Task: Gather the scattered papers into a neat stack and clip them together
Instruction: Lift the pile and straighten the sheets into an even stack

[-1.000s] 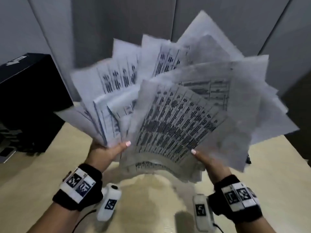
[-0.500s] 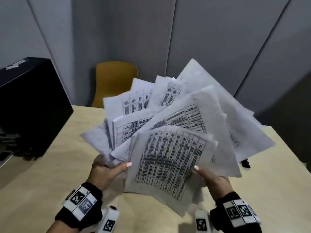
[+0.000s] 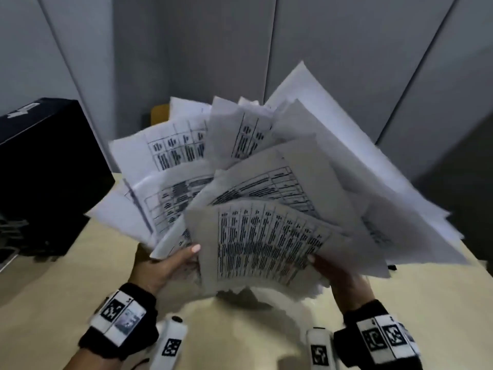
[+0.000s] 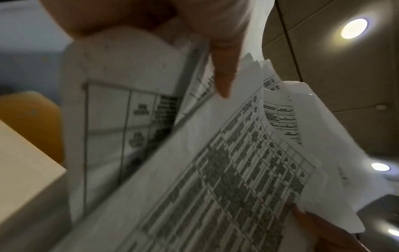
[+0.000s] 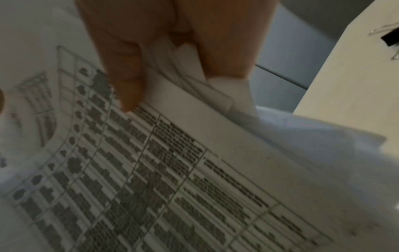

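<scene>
A fanned, untidy bundle of printed papers (image 3: 266,209) is held upright above the beige table (image 3: 53,289). My left hand (image 3: 165,263) grips its lower left edge, thumb over the front sheet. My right hand (image 3: 338,273) grips the lower right edge, fingers hidden behind the sheets. The left wrist view shows the papers (image 4: 215,170) with a finger (image 4: 224,71) lying across them. In the right wrist view my fingers (image 5: 129,76) pinch the papers (image 5: 172,170). A black binder clip (image 5: 390,41) lies on the table to the right; only its tip (image 3: 392,267) shows in the head view.
A black box (image 3: 45,166) stands on the table at the left. A mustard chair (image 3: 160,113) sits behind the table's far edge, mostly hidden by the papers. Grey wall panels (image 3: 320,49) close off the back.
The bundle dropped lower half a second ago and has now risen again, tilting up toward me. Both hands keep their grip on the lower edges.
</scene>
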